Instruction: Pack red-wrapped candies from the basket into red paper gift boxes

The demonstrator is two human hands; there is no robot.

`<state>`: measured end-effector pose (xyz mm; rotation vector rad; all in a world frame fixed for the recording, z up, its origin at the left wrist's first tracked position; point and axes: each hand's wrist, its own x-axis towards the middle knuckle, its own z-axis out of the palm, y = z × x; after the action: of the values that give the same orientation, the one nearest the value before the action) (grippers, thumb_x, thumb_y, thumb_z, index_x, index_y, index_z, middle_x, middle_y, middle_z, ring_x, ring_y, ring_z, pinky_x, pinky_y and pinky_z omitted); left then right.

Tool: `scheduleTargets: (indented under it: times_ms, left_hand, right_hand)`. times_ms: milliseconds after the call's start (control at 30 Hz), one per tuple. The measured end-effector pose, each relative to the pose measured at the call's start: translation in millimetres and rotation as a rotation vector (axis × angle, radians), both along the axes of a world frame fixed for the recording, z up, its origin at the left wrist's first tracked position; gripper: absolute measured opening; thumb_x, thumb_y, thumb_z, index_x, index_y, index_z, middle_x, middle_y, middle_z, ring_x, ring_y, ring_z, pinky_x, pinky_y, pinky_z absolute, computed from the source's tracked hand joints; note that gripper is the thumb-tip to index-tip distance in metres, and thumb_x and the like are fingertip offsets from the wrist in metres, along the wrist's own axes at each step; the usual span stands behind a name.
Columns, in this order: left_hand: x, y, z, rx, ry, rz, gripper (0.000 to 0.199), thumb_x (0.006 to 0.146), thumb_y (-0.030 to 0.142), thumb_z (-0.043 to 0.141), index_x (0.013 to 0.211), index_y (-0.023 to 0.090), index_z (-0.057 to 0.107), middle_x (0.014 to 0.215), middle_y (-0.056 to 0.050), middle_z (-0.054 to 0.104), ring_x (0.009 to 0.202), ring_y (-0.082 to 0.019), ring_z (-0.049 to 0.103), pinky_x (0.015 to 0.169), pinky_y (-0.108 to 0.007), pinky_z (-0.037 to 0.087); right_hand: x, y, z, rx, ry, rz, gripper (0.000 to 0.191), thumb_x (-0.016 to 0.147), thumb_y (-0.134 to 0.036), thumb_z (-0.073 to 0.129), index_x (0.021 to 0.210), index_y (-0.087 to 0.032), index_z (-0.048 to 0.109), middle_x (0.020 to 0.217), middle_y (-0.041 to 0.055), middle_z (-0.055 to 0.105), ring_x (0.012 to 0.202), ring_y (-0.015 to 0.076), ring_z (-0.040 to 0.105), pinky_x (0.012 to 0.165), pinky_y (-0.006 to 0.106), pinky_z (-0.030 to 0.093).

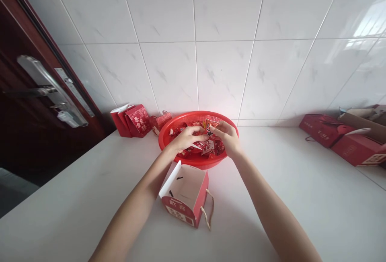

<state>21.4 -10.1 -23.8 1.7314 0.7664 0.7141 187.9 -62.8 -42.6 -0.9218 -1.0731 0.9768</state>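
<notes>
My right hand pinches a small red candy packet with dark lettering, above the right part of a red plastic basket. Close beside it, my left hand has its fingers curled together over the basket, fingertips near the same packet; what lies between them is hidden. Red wrapped candies fill the basket, partly covered by my hands. In front of it stands an open red gift box, white inside, with a twisted rope handle. Its flap is raised on the left, and two small dark strips show inside.
Several red boxes or bags stand at the back left, beside a small red box. More red cartons lie at the far right. White tiles back the white tabletop. A dark door is at left.
</notes>
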Motion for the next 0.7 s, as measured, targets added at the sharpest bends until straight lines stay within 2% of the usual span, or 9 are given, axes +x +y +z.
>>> scheduleTargets:
  times_ms: [100,167,267,367,533,700]
  left_hand:
    - [0.9,-0.8,2.1,-0.008,-0.014,0.050,0.028,0.072,0.037,0.073,0.092,0.016,0.074,0.101,-0.005,0.074,0.100,-0.023,0.065,0.085,-0.030,0.051]
    - [0.7,-1.2,3.9,-0.066,-0.028,0.103,0.028,0.078,0.029,0.062,0.100,0.017,0.074,0.105,-0.007,0.075,0.101,-0.021,0.065,0.079,-0.027,0.051]
    - [-0.1,-2.0,6.5,-0.200,-0.048,0.154,0.043,0.077,0.019,0.050,0.115,0.017,0.071,0.098,-0.008,0.076,0.085,-0.018,0.067,0.058,-0.021,0.047]
    - [-0.4,-2.6,7.4,-0.251,-0.082,0.201,0.050,0.076,0.014,0.047,0.122,0.017,0.067,0.095,-0.007,0.076,0.072,-0.015,0.065,0.048,-0.018,0.041]
    - [-0.3,-0.4,6.0,-0.292,-0.108,0.214,0.041,0.081,0.010,0.049,0.116,0.018,0.069,0.094,-0.007,0.076,0.068,-0.014,0.066,0.045,-0.019,0.041]
    - [0.0,2.8,7.0,-0.412,-0.164,0.260,0.024,0.084,0.009,0.053,0.099,0.014,0.071,0.080,-0.009,0.075,0.063,-0.015,0.066,0.049,-0.021,0.045]
  right_hand:
    - [-0.4,1.9,-1.0,-0.032,0.057,-0.074,0.035,0.065,-0.047,0.079,0.076,-0.024,0.055,0.080,-0.0013,0.067,0.078,0.0185,0.064,0.068,0.031,0.053]
    - [-0.7,3.9,-2.5,-0.058,0.095,-0.145,0.034,0.066,-0.046,0.076,0.074,-0.024,0.051,0.077,-0.0022,0.064,0.076,0.0179,0.062,0.068,0.031,0.053]
    - [-1.2,6.3,-4.0,-0.075,0.131,-0.190,0.030,0.067,-0.044,0.074,0.074,-0.025,0.052,0.080,-0.0018,0.064,0.081,0.0188,0.062,0.072,0.032,0.054]
    - [-2.1,6.6,-4.3,-0.069,0.119,-0.201,0.029,0.066,-0.044,0.074,0.075,-0.025,0.054,0.081,-0.0011,0.065,0.080,0.0194,0.061,0.069,0.031,0.052]
    - [-3.3,5.2,-6.0,-0.032,0.072,-0.216,0.027,0.066,-0.044,0.075,0.070,-0.023,0.057,0.073,-0.0011,0.063,0.073,0.0191,0.057,0.063,0.031,0.047]
    - [-3.6,4.6,-7.4,0.011,0.014,-0.225,0.030,0.066,-0.046,0.076,0.064,-0.023,0.056,0.068,-0.0017,0.060,0.066,0.0181,0.052,0.062,0.033,0.041]
